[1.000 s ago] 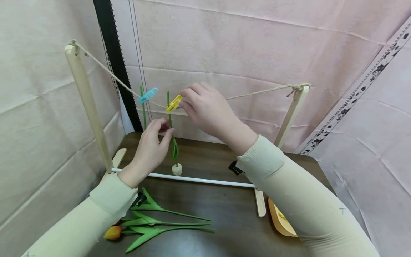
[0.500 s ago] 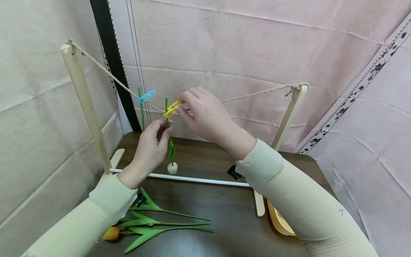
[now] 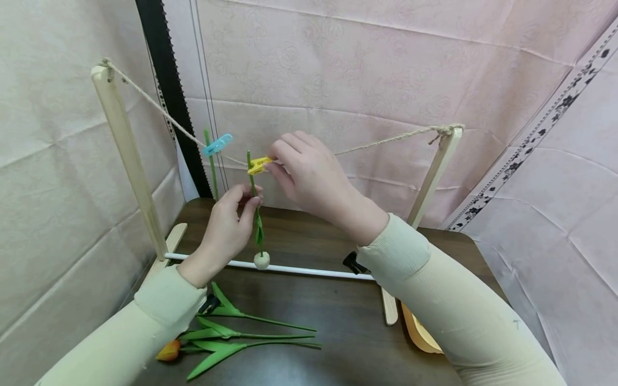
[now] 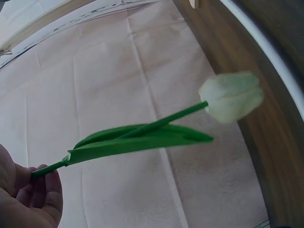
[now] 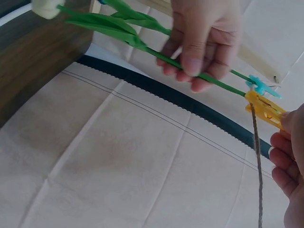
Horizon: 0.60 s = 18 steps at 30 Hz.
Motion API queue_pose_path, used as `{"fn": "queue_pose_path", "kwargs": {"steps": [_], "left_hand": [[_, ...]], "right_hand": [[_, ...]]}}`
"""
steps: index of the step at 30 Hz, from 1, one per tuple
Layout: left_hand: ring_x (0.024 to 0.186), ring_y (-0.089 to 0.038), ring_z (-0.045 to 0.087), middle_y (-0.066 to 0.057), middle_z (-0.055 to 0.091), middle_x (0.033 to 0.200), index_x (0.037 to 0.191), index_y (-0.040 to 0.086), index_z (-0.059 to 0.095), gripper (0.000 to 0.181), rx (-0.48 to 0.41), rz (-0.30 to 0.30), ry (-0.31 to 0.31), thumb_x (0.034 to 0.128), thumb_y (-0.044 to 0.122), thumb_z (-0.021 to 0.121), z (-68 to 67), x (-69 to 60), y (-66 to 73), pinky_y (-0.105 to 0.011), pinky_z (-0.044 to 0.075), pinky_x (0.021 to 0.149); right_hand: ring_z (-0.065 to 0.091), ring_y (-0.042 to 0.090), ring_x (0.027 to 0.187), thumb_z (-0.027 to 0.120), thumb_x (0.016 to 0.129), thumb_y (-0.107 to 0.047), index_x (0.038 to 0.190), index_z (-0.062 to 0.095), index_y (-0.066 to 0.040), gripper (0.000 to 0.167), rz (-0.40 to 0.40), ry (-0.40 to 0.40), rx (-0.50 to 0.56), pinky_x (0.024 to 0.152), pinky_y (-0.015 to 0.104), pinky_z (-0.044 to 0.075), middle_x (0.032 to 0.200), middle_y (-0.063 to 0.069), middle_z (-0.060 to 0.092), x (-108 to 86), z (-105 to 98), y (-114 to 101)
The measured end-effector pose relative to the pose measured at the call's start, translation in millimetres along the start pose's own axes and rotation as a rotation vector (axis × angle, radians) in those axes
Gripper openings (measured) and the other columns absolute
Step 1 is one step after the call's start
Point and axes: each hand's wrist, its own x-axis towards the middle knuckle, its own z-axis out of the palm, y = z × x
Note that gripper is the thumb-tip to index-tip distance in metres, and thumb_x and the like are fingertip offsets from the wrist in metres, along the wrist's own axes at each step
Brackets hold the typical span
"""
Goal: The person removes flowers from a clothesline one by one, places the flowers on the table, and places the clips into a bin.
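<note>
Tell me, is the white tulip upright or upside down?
Upside down: in the head view, the white tulip has its bloom lowest and its stem end above the yellow clothespin.

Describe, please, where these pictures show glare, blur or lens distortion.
Head: a pale sheen on the dark brown wooden table, toward the lower edge; left wrist: the white tulip-shaped flower head looks slightly soft, and the long white tube, straight in the head view, appears curved; right wrist: the black saw-toothed strip bows, probably from the lens.

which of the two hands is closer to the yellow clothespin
Right. The right hand pinches the yellow clothespin itself; the left hand is below it, pinching the white tulip's stem.
</note>
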Motion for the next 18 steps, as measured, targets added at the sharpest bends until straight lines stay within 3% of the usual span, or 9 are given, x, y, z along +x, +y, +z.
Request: {"fn": "queue_pose_path", "kwargs": {"steps": [9,18], "left_hand": [[0.088,-0.014,0.06,-0.008,0.063,0.1,0.113,0.004,0.06,0.015,-0.002,-0.02,-0.046,0.0978,0.006,0.056,4.8,-11.4,-6.1,-0.032,0.051,0.073],[0.088,-0.013,0.058,-0.004,0.062,0.103,0.112,0.005,0.061,0.015,0.041,-0.035,-0.076,0.0978,0.006,0.056,2.3,-20.8,-8.8,-0.03,0.049,0.071]], "right_hand": [[0.054,0.021,0.081,0.064,0.092,-0.009,0.092,0.061,-0.001,0.008,0.005,0.07,0.011,0.076,0.034,0.043,0.086,0.005,0.061,-7.6,-10.8,6.9],[0.054,0.023,0.082,0.064,0.088,-0.017,0.094,0.062,-0.001,0.018,0.027,0.122,0.011,0.077,0.036,0.045,0.087,0.007,0.062,-25.4,-23.7,16.8]]}}
